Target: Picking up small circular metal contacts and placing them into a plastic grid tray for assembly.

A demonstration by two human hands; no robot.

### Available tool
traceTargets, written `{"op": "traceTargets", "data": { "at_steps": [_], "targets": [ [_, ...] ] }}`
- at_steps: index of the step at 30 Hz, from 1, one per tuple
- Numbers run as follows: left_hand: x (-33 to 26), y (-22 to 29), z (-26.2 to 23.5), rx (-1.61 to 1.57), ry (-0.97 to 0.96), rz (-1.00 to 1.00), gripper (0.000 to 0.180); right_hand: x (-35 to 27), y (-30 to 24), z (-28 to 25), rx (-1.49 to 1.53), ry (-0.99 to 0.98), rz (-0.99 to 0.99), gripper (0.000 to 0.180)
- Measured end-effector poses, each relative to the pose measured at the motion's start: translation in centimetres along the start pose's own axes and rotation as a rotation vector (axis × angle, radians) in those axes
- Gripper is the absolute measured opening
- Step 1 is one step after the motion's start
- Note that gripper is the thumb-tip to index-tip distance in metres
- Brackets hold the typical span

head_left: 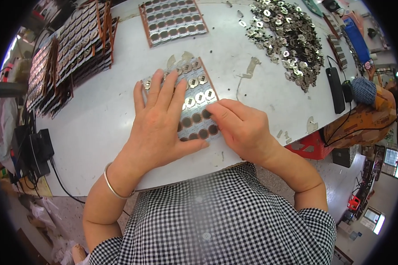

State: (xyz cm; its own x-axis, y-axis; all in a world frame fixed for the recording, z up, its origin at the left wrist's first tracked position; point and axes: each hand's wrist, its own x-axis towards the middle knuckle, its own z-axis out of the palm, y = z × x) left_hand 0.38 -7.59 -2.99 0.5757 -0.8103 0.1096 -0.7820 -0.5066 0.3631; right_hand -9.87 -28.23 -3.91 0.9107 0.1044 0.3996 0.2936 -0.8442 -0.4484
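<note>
A panel of round pieces in rows lies on the table in front of me. Bright silver discs fill its upper rows, while dark round spots show in the lower ones. My left hand rests flat over the panel's left side, fingers spread and thumb stretched out below. At the right edge, my right hand is closed in a pinch, its fingertips against the end of a dark row. Whatever sits between those fingertips is hidden.
A similar panel lies at the far side. Stacked panels stand far left. A heap of small silver metal pieces covers the far right. A black device with cable sits by the right edge; beyond it is another person.
</note>
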Motion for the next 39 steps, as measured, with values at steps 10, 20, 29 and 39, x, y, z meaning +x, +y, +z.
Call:
{"op": "traceTargets", "data": {
  "at_steps": [10,20,29,39],
  "targets": [
    [-0.4,-0.3,-0.4,0.002,-0.028,0.032,0.117,3.0,10.9,-6.4,-0.124,0.048,0.095,0.025],
    [-0.8,-0.6,0.0,0.004,-0.023,0.017,0.116,4.3,10.1,-5.4,-0.055,-0.071,0.113,0.015],
    [-0.7,-1.1,0.4,0.034,0.059,0.072,0.112,0.9,10.7,-6.8,-0.045,-0.052,0.349,0.018],
    [-0.9,-0.8,1.0,0.01,0.07,0.042,0.109,2.0,3.1,-4.6,0.668,-0.295,0.593,0.014]
  ]
}}
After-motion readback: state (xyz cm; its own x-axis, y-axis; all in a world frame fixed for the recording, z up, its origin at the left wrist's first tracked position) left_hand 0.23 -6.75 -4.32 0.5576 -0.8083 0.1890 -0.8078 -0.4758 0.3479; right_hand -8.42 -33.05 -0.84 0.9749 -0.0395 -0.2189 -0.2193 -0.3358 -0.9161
